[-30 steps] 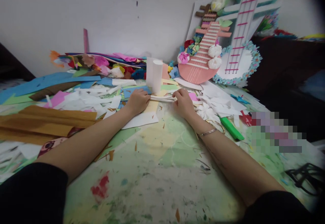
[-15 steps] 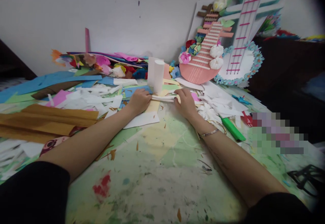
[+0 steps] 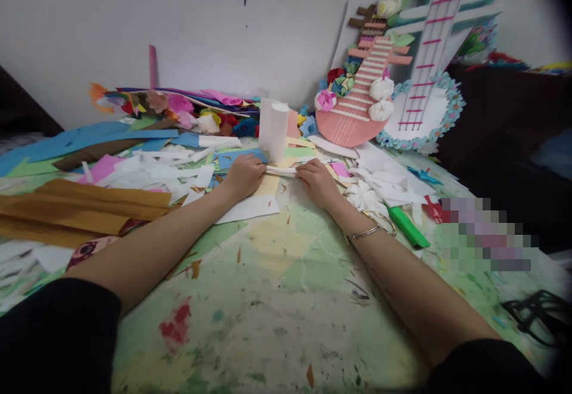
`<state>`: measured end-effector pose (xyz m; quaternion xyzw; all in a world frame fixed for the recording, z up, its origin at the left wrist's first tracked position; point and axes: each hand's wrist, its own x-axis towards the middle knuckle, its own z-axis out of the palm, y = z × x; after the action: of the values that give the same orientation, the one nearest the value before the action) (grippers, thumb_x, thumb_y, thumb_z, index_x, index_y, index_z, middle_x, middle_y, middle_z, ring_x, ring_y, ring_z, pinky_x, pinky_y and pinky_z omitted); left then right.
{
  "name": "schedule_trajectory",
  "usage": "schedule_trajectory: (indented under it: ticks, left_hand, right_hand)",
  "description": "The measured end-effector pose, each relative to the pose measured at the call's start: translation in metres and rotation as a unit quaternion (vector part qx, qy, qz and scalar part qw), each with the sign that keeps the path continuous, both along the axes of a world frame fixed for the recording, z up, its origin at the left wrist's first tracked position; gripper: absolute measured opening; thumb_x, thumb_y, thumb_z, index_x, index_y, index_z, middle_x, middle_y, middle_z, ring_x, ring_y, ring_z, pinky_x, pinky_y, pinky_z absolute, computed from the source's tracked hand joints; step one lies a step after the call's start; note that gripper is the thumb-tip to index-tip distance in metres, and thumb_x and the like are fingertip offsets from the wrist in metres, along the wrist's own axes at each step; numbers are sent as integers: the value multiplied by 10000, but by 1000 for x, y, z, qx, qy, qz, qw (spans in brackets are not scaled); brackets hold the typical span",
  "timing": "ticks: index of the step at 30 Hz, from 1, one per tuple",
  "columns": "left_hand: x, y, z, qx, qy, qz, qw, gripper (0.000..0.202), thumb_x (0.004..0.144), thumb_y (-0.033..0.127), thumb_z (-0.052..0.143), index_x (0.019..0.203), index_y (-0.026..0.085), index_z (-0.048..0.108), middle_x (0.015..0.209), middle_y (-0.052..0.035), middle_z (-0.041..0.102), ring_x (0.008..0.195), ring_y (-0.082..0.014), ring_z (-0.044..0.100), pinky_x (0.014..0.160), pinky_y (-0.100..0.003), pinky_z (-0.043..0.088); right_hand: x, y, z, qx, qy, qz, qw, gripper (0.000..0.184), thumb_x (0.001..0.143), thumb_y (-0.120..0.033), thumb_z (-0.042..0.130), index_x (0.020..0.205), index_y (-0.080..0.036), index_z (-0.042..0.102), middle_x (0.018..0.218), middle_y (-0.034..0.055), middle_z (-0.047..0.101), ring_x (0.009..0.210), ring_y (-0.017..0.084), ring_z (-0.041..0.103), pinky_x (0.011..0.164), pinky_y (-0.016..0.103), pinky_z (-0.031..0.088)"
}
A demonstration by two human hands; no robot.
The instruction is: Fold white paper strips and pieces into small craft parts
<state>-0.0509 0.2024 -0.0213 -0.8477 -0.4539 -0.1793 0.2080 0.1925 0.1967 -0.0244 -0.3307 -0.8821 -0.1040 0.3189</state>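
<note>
Between my two hands lies a narrow folded strip of white paper (image 3: 281, 171), low over the table. My left hand (image 3: 245, 176) is closed on its left end, and my right hand (image 3: 318, 182) grips its right end. The fingertips are partly hidden behind the knuckles. Just behind the strip stands a white paper roll (image 3: 279, 132), upright, with a white folded sheet at its left. A flat white paper sheet (image 3: 250, 209) rests under and in front of my left hand. White paper petals (image 3: 363, 196) lie to the right of my right hand.
Brown crepe paper (image 3: 80, 212) and white scraps spread at the left. At the right are a green tube-like object (image 3: 407, 226) and black-framed glasses (image 3: 538, 316). A pink paper lute (image 3: 357, 111) and a white-and-blue one (image 3: 422, 108) lean on the back wall.
My right hand has slid left along the white strip, so the hands are closer together. Its fingers, lifted before, are now closed on the paper. My left hand stays nearly in place.
</note>
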Motion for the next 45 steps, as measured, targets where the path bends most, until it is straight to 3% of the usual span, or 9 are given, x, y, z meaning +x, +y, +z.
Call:
schedule_trajectory:
  ticks: [8,12,15,18,21,30,36,45]
  left_hand:
    - [0,0,-1,-3,-5,1,1000,278,867,160,459,748,132,708,787,-114,688,794,-231,568,735,-359,414]
    - [0,0,-1,-6,-10,-1,1000,260,854,146,471,764,129,714,798,-117,690,807,-234,581,744,-363,424]
    - [-1,0,-1,-6,-14,1,1000,263,859,146,465,772,132,713,807,-118,688,824,-236,583,754,-366,428]
    - [0,1,-2,-2,-16,2,1000,260,861,152,470,759,133,708,799,-118,684,803,-234,582,741,-362,431]
    - [1,1,-1,6,-16,-2,1000,249,850,142,488,723,141,702,755,-105,679,768,-225,585,727,-349,433]
    - [2,-3,-1,23,-29,-14,999,263,858,195,501,734,134,724,759,-118,697,777,-249,612,724,-372,461]
    - [0,-2,0,14,-36,-23,999,254,855,180,502,747,145,729,767,-111,700,781,-236,611,728,-365,462]
    - [5,-8,8,-31,-66,-4,997,273,884,221,485,774,143,722,840,-132,703,859,-249,611,797,-380,459]
  right_hand:
    - [2,-5,-1,-13,-72,-82,994,215,876,-80,532,899,-182,720,1073,59,746,1085,268,531,871,418,352]
    - [-2,-10,4,-28,-85,-98,991,245,881,-59,485,993,-134,690,1021,113,746,1145,253,550,946,399,335]
    - [-5,-12,6,-28,-87,-112,989,298,888,-49,455,1107,-99,651,1089,154,722,1128,239,578,979,375,337]
    - [-5,-11,7,-29,-104,-117,987,252,908,-82,460,1033,-123,676,1123,160,712,1160,247,575,992,384,341]
    - [-4,-8,6,-22,-115,-121,986,242,931,-111,455,912,-153,693,1011,138,744,1193,257,565,976,395,361]
    - [-2,-8,4,-11,-120,-137,983,241,889,-41,463,959,-106,685,1022,171,738,1208,266,574,1000,379,383]
    - [-1,-7,1,-27,-113,-117,986,302,874,-31,462,1078,-127,664,1139,115,718,1286,283,499,1013,408,374]
    - [0,-8,2,-43,-121,-110,986,286,901,-68,462,1034,-168,696,1217,109,681,1269,290,474,964,444,378]
